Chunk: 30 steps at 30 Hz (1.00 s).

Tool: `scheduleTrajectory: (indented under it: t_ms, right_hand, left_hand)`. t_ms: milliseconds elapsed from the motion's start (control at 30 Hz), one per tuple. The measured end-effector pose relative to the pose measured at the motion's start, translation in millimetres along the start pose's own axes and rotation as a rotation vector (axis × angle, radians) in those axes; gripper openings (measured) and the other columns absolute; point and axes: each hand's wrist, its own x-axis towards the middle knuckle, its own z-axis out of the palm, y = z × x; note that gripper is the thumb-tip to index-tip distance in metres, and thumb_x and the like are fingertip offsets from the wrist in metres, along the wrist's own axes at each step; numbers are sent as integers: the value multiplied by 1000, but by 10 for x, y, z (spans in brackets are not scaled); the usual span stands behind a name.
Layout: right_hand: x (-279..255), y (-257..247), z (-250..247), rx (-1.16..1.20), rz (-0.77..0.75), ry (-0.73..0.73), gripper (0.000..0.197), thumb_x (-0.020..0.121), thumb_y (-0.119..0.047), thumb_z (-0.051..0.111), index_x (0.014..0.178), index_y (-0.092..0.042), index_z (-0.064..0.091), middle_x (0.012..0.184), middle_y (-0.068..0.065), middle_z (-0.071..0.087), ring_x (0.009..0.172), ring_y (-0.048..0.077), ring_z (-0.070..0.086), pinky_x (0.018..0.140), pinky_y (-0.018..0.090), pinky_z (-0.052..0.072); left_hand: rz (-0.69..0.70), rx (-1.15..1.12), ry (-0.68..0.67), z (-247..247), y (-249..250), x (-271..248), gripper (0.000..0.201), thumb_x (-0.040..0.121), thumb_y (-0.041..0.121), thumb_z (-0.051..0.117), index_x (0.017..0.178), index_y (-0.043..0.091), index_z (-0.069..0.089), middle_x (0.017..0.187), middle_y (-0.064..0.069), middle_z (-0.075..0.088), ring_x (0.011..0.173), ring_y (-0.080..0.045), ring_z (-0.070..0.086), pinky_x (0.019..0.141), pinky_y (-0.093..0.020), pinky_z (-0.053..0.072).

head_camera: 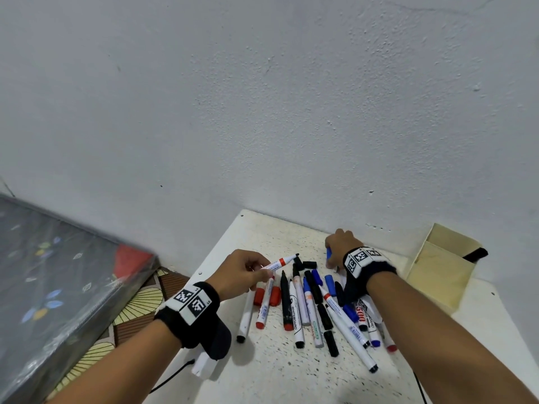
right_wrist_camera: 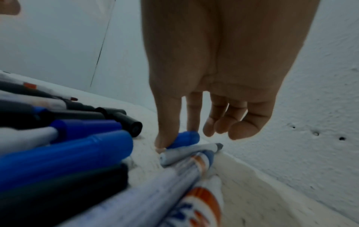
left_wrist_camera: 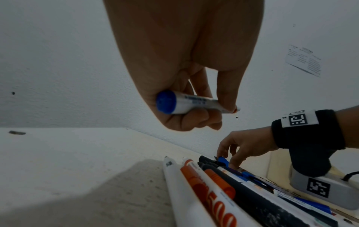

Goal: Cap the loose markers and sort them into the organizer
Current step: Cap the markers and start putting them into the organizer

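The left hand [head_camera: 243, 271] pinches an uncapped marker [head_camera: 279, 263], tip pointing right — toward the right hand [head_camera: 339, 243], nipping a blue cap [right_wrist_camera: 184, 139] off the surface [head_camera: 262, 363].

head: high, looking down | wrists: low, close along fingers | shared: marker pile [head_camera: 315, 304]

White speckled table [head_camera: 262, 371], blue cap [right_wrist_camera: 184, 138], pale wooden organizer [head_camera: 437, 266], black-and-white checked wristbands [head_camera: 191, 304].
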Motion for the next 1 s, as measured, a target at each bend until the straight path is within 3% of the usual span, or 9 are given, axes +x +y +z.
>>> scheduleTrajectory:
  t_ms: [100, 167, 267, 333, 467, 633, 767, 867, 1000]
  right_hand:
    - [-68, -1, -50, 265, 18, 39, 45, 78, -25, 72, 118, -12, 53, 116, 11, 57, 104, 29, 57, 81, 36, 50]
    - [-196, 9, -117, 813, 40, 30, 38, 82, -11, 69, 116, -12, 52, 101, 16, 67, 84, 32, 66, 67, 37, 51]
    - [-490, 51, -207, 1557, 21, -44, 34, 87, 9, 48, 117, -7, 54, 88, 23, 66, 59, 23, 57, 47, 27, 42]
    - [-651, 104, -213, 1761, -41, -101, 35, 88, 10, 41, 114, -5, 59, 80, 19, 58, 54, 16, 45, 43, 22, 34]
    - [-898, 163, -162, 1714, -130, -139, 25, 95, -3, 43, 106, 0, 64, 62, 8, 49, 46, 11, 32, 41, 21, 24]
    - [-1096, 104, -192, 1582, -156, -95, 26, 98, -12, 44, 100, 4, 63, 53, 5, 48, 38, 8, 28, 36, 18, 20]
    - [-1174, -62, -174, 1482, -207, -76, 26, 98, -13, 46, 100, 6, 63, 53, 6, 50, 38, 10, 32, 36, 18, 23]
    - [-1185, -124, -132, 1378, -231, -116, 20, 97, -15, 50, 94, -1, 63, 55, 5, 57, 38, 9, 41, 37, 18, 27]
    - [-1124, -53, -108, 1412, -195, -101, 10, 95, -12, 54, 89, -6, 59, 59, 7, 60, 39, 9, 45, 36, 17, 29]
  left_hand:
    - [-1, -4, -7, 11, -13, 15, 8, 87, 17, 68, 94, 15, 70, 65, 5, 61, 52, -6, 55, 51, -20, 43]
    - [-9, -10, -9, 24, -17, 29, 7, 87, 16, 68, 94, 15, 70, 64, 5, 61, 53, -8, 55, 51, -21, 44]
    - [-8, -23, -13, 52, 5, 48, 5, 87, 14, 67, 92, 15, 70, 63, 4, 60, 52, -9, 55, 50, -20, 44]
    - [1, -30, -19, 83, 43, 56, 6, 87, 13, 67, 93, 13, 70, 63, 4, 61, 51, -8, 54, 49, -18, 43]
    - [25, -38, -43, 162, 124, 82, 9, 87, 13, 68, 95, 10, 71, 64, 2, 59, 49, -7, 53, 51, -19, 43]
    - [84, -40, -80, 302, 261, 99, 6, 85, 13, 69, 87, 18, 71, 66, 1, 60, 52, -9, 53, 52, -20, 45]
    - [118, -63, -87, 441, 337, 105, 6, 84, 8, 70, 86, 13, 71, 61, 5, 58, 50, -7, 50, 52, -21, 44]
    - [130, -44, -85, 470, 336, 99, 6, 84, 7, 69, 86, 12, 71, 59, 9, 58, 47, -5, 48, 50, -18, 41]
    - [118, 32, -66, 448, 302, 81, 11, 85, 16, 71, 92, 8, 73, 65, -1, 60, 47, -5, 48, 49, -17, 40]
